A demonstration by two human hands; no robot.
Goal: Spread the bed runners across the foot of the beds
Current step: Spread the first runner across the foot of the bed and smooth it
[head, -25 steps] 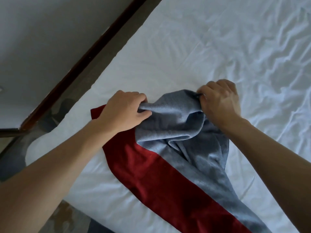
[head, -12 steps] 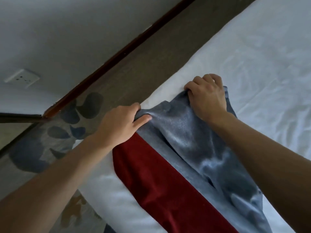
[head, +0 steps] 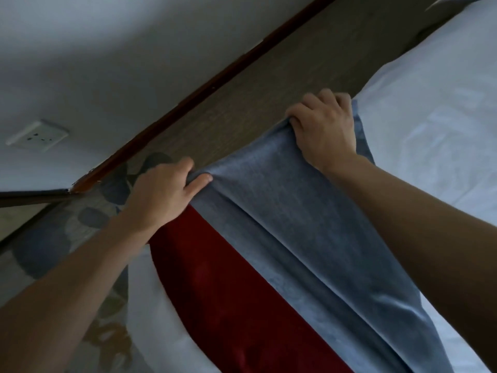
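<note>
Head view of 2 bare hands at the far edge of a bed. The bed runner (head: 290, 238) lies diagonally across the white sheet (head: 435, 135), running from the lower right of the frame up to the mattress edge. It shows 2 bands side by side: a blue-grey band on the right and a dark red band (head: 231, 305) on the left, the 2 touching along one straight seam.

The left hand (head: 161, 195) is closed on the near-left corner of the blue-grey band, thumb on top of the cloth and fingers curled under its end. The right hand (head: 325, 127) is closed on the far-right corner of the same end, knuckles up, with cloth bunched under the fingers. Between the hands the end of the cloth is stretched along the mattress edge; shallow lengthwise folds run back from it toward the lower right.

Beyond the mattress edge lies a brown strip of carpet (head: 269, 87), bounded by a dark wooden baseboard (head: 188, 103) at the foot of a pale wall (head: 107, 49). A white wall socket (head: 37, 135) sits on that wall at the left. Lower left, the carpet carries a pattern of blue-grey and tan blotches (head: 48, 246). Both forearms enter from the bottom corners.
</note>
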